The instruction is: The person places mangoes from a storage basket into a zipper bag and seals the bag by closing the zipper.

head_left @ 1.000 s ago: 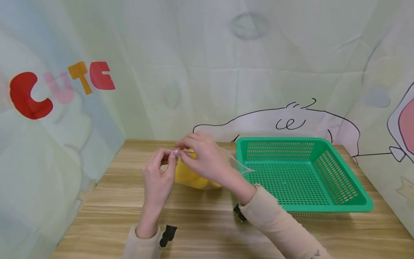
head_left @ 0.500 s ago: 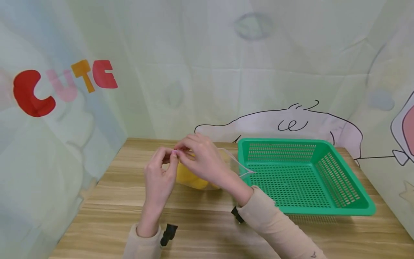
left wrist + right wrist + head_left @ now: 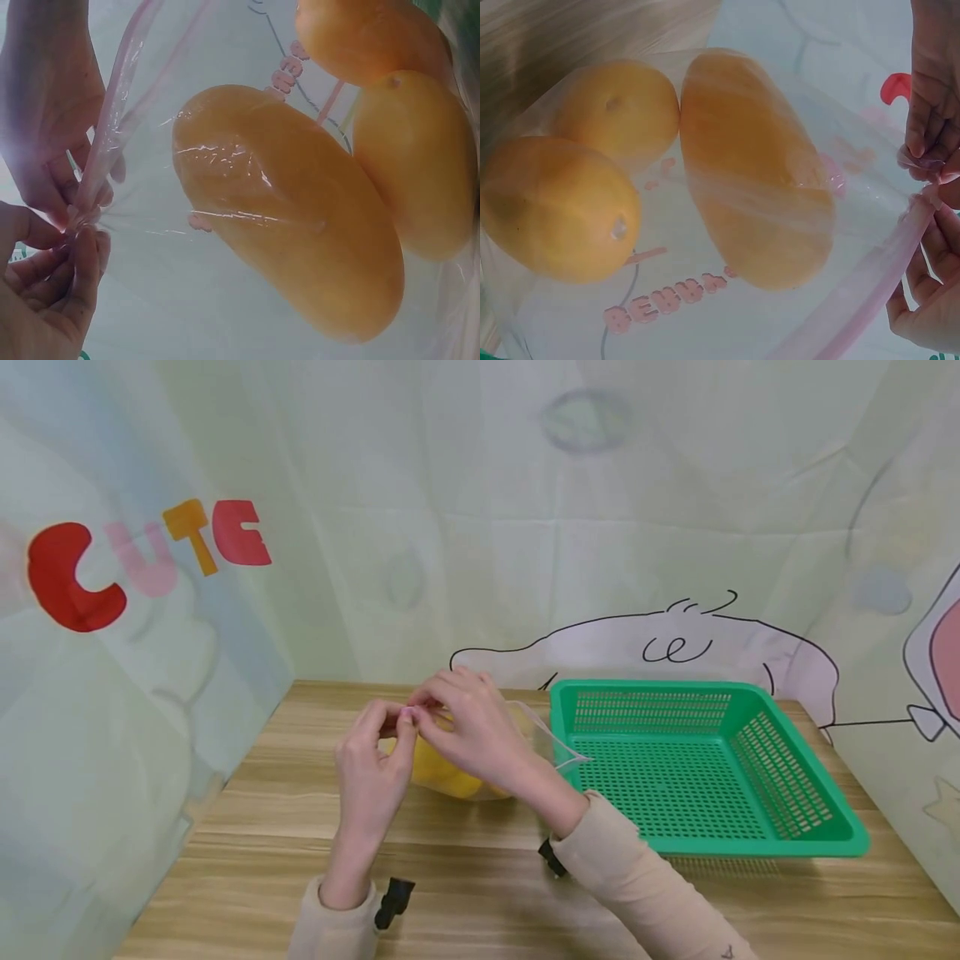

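A clear plastic bag (image 3: pixel 150 292) with a pink top edge (image 3: pixel 109 142) holds three yellow-orange mangoes (image 3: pixel 289 217). My left hand (image 3: pixel 372 772) pinches the bag's top edge at its left end, thumb against fingers. Right beside it, my right hand (image 3: pixel 483 727) pinches the same edge, and the fingertips of both hands nearly meet. In the wrist views the plastic is gathered and creased at the fingertips. Pink lettering (image 3: pixel 667 300) is printed on the bag. From the head view, my right hand hides much of the bag, and yellow mango (image 3: pixel 450 768) shows below it.
A green perforated plastic basket (image 3: pixel 708 845) stands on the wooden table (image 3: pixel 465 868) to the right. A loop of the bag's pinkish edge (image 3: pixel 551 735) reaches over its left rim. Behind hangs a printed cloth backdrop (image 3: pixel 390 527). Black wrist mounts (image 3: pixel 393 902) stick out from the sleeves.
My fingertips have drawn closer over the bag's edge, covering the pale bit that showed between them a second ago. The bag and basket stay put; the head view shifts slightly.
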`<state>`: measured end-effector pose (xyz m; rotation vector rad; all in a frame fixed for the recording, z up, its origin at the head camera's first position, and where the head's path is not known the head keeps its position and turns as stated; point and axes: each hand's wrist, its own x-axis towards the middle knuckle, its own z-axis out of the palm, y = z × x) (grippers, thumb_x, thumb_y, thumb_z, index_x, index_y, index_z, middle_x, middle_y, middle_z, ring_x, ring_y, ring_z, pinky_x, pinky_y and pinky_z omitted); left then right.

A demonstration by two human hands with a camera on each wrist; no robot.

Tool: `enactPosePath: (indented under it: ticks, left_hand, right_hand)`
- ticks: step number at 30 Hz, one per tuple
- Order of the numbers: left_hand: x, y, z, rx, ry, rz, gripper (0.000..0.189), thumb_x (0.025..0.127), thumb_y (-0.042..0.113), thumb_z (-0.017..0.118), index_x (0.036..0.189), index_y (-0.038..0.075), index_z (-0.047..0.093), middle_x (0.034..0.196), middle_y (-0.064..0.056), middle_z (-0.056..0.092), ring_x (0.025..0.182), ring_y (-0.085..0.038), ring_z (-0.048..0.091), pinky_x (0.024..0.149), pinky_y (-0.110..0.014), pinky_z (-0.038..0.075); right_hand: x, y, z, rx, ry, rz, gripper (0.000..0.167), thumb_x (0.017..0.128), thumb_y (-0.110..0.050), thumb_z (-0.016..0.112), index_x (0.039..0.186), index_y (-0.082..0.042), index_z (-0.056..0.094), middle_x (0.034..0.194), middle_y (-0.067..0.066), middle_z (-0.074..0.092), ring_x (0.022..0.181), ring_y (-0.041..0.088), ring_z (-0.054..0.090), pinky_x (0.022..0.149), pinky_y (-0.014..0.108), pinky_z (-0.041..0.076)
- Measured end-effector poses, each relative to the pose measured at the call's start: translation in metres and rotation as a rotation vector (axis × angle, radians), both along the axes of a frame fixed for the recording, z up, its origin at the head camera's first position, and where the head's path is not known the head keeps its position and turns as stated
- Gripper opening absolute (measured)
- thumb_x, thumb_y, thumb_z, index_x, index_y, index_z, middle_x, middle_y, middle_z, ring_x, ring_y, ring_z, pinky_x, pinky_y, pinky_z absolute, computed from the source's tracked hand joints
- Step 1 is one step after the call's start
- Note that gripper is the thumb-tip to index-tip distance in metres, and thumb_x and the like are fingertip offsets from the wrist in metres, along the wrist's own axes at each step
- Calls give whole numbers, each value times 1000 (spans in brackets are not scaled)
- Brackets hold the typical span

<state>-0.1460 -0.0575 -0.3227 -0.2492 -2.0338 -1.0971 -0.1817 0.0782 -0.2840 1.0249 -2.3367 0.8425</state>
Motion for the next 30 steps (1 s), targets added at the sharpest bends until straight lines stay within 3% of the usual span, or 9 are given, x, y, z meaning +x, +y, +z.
enactPosePath:
  ticks: [30]
  left_hand:
    - [2,-4,1,-41,46,-8,6,86,-4,59,83,-2,64,77,-12,66,70,-21,64,71,-3,45]
  right_hand:
    - [0,4,-3,35,73,-4,5,90,-19,64,90,-17,68,87,-9,66,83,10,51,81,28,40]
